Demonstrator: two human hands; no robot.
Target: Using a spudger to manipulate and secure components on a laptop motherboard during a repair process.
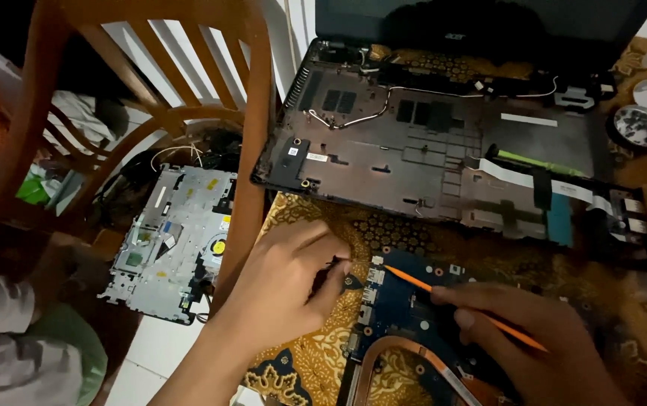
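Left hand pinches a small black triangular pick at the left edge of the blue circuit board; right hand grips a thin orange stick across it, counter open behind.

1. A home used as a makeshift repair spot: a patterned gold cloth covers the table.
2. Left of the cloth stands a wooden chair.
3. Above the cloth lies an opened laptop shell.
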